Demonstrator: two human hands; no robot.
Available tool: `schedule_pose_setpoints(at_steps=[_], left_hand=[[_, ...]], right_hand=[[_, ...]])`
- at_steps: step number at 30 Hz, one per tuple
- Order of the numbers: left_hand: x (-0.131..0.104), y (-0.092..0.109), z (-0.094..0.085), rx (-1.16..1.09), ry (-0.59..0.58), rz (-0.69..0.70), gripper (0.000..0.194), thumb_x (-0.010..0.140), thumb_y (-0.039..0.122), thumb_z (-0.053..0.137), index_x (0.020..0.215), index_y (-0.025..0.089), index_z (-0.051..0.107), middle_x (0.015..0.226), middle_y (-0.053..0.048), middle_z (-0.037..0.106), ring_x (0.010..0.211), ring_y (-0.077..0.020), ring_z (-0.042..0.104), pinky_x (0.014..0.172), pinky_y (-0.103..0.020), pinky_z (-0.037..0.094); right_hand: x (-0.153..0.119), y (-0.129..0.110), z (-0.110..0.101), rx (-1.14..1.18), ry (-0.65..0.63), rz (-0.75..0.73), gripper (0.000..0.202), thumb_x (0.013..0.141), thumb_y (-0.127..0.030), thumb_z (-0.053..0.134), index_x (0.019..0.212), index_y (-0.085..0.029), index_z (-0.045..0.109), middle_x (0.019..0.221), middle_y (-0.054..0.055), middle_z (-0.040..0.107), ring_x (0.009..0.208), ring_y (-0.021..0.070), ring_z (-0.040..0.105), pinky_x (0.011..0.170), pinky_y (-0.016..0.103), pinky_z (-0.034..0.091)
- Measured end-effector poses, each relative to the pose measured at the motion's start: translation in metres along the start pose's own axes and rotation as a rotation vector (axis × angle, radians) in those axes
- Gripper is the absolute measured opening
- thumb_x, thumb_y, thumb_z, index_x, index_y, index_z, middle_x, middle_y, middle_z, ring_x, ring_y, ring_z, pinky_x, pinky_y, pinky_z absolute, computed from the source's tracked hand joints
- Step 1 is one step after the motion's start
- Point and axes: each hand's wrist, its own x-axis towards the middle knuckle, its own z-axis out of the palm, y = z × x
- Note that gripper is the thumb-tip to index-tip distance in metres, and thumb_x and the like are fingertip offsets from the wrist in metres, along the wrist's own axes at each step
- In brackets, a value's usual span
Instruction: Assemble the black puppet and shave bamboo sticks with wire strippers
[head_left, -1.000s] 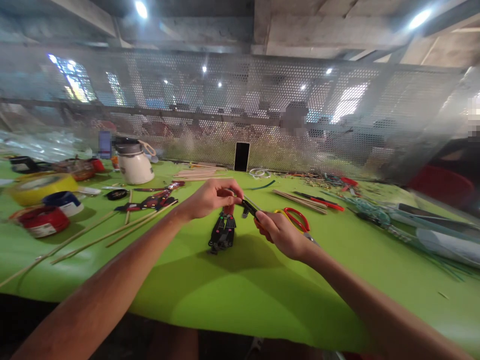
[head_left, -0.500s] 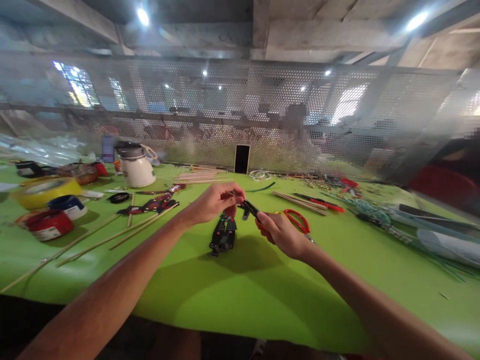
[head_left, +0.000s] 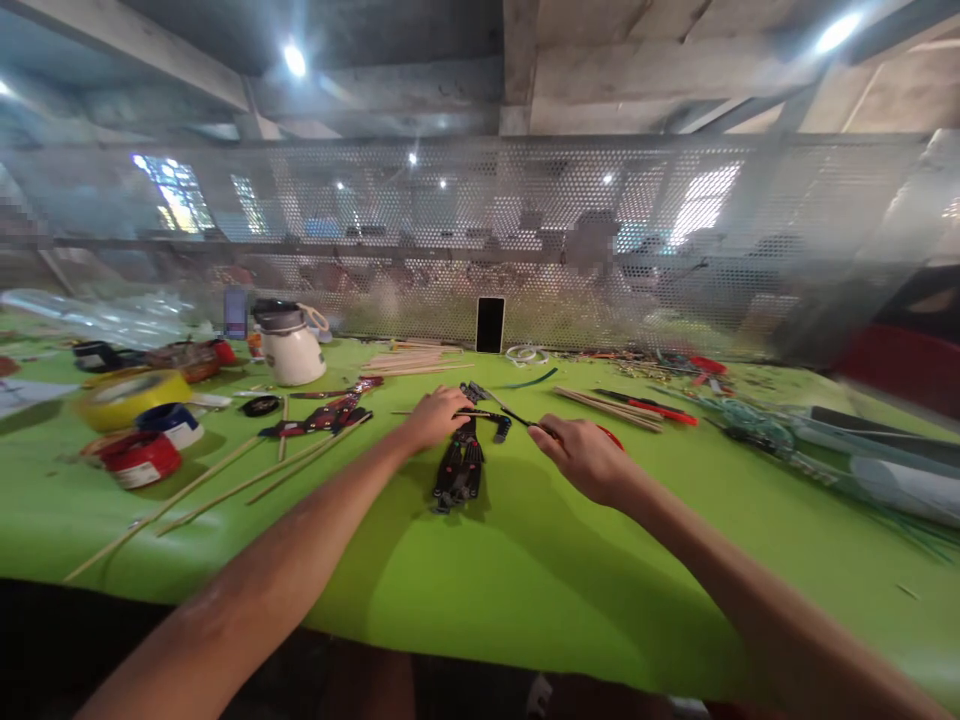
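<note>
Lying on the green table (head_left: 420, 590), the black figure (head_left: 459, 468) has its upper part at the fingertips of the left hand (head_left: 437, 416); whether they pinch it, I cannot tell. The right hand (head_left: 585, 456) grips a thin dark tool (head_left: 516, 415) angled toward it. Red handles (head_left: 612, 437) show behind that hand; leftward lies a red-and-black figure (head_left: 330, 414).

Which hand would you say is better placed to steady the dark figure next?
Left, I'd judge: the left hand is at the dark figure's upper part, while the right hand, off to the side, holds a slim dark tool.
</note>
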Motion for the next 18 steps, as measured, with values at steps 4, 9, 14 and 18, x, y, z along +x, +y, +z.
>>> schedule_pose_setpoints(at_steps=[4,9,14,18], left_hand=[[0.003,-0.004,0.017,0.045,-0.006,-0.01,0.016,0.091,0.017,0.054,0.098,0.016,0.068,0.108,-0.011,0.064,0.111,-0.0277,0.052,0.099,-0.043,0.039],[0.004,0.004,0.006,0.012,0.016,0.005,0.014,0.092,0.016,0.048,0.092,0.015,0.062,0.104,-0.011,0.061,0.103,-0.0258,0.052,0.091,-0.039,0.04],[-0.008,0.033,-0.022,-0.131,-0.082,0.067,0.017,0.095,0.027,0.045,0.098,0.017,0.058,0.081,-0.003,0.058,0.07,-0.016,0.051,0.066,-0.027,0.041],[-0.021,0.064,-0.024,-0.517,-0.451,0.165,0.025,0.095,0.032,0.045,0.107,0.018,0.062,0.08,-0.001,0.056,0.067,-0.0133,0.048,0.062,-0.023,0.038]], right_hand=[[0.001,0.004,0.002,0.029,-0.01,0.02,0.042,0.101,-0.051,0.032,0.078,-0.02,0.048,0.067,0.003,0.055,0.056,0.0142,0.043,0.055,0.029,0.022],[0.003,0.001,-0.007,0.071,0.046,-0.019,0.043,0.1,-0.051,0.032,0.073,-0.021,0.047,0.065,0.002,0.053,0.056,0.0144,0.045,0.055,0.028,0.024],[-0.029,0.004,-0.016,-0.047,0.076,-0.014,0.028,0.096,-0.044,0.043,0.083,-0.021,0.052,0.066,0.003,0.059,0.05,0.0152,0.047,0.052,0.028,0.026],[-0.073,0.029,-0.004,-0.107,0.052,-0.119,0.022,0.097,-0.042,0.043,0.098,-0.021,0.053,0.079,0.007,0.066,0.058,0.0197,0.057,0.055,0.03,0.034]])
